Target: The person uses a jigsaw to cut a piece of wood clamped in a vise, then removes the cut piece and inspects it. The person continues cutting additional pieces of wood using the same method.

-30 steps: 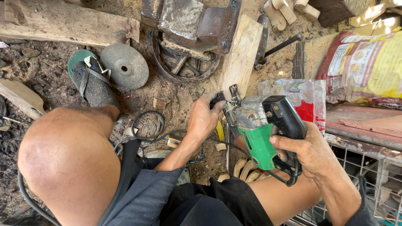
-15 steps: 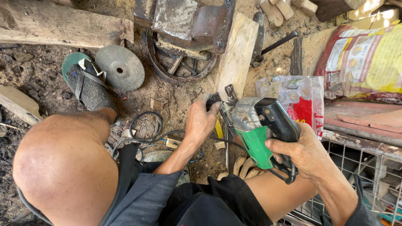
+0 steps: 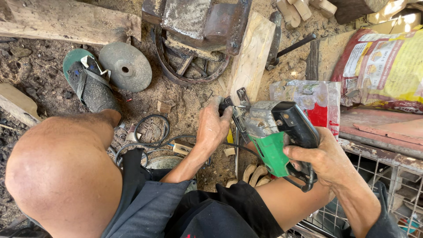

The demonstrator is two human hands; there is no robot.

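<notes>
Jigsaw (image 3: 275, 132) is being held over the lap, right hand (image 3: 324, 161) fingers wrapped round its black handle. Left hand (image 3: 213, 125) is being kept closed at the blade end; little change from before, so adjustment is likely ongoing.

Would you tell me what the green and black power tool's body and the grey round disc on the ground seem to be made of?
The green and black power tool looks like moulded plastic, smooth and slightly glossy, with a dull grey metal front. The grey round disc looks like gritty abrasive or dusty metal; matte, with a centre hole.
</notes>
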